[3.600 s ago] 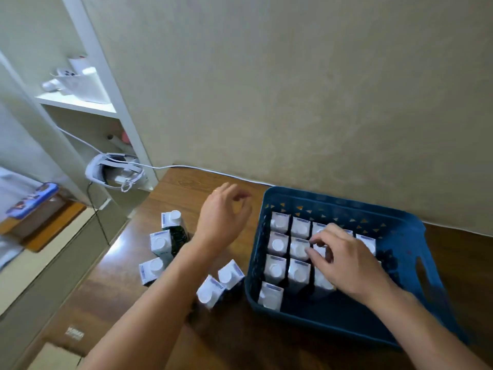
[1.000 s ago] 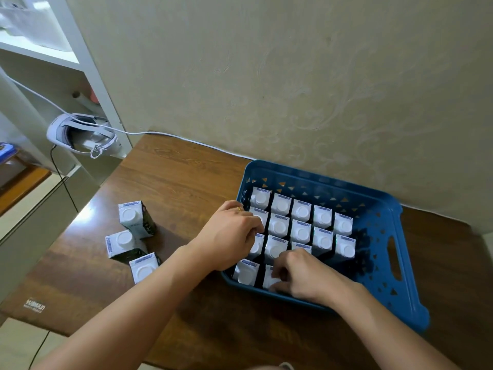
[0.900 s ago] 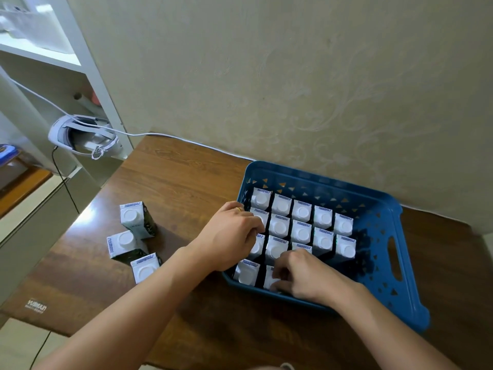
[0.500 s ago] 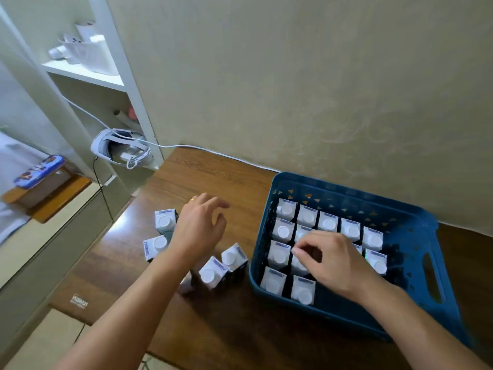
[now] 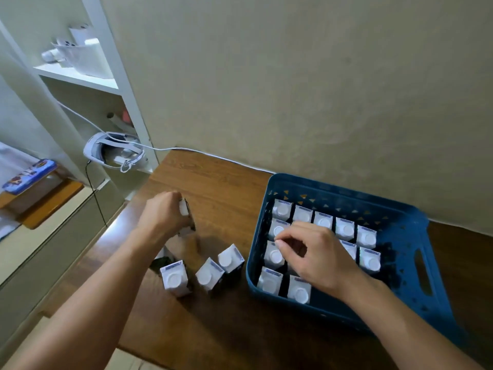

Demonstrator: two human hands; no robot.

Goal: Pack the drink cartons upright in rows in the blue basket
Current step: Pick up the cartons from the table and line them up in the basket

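The blue basket (image 5: 344, 188) sits on the right of the wooden table (image 5: 213, 182), against the wall. Several white-capped drink cartons (image 5: 345, 228) stand upright in rows inside it. My right hand (image 5: 317, 256) hovers over the middle rows with fingers curled, fingertips touching the carton tops; what it grips is hidden. My left hand (image 5: 162, 214) is closed around a loose drink carton (image 5: 184, 209) on the table left of the basket. Three more loose cartons (image 5: 174, 279) (image 5: 209, 273) (image 5: 230, 259) stand near the basket's left wall. Another (image 5: 162, 259) is partly hidden by my forearm.
A white headset (image 5: 114, 153) with a cable lies on a low shelf at the back left, beside a white shelf unit (image 5: 80, 78). A blue tin (image 5: 29, 174) rests further left. The wall runs close behind the basket. The table's left edge drops off near my left arm.
My left hand has moved away and closed on a loose carton that it was only hovering near. My right hand stays over the basket's cartons. The camera has shifted slightly.
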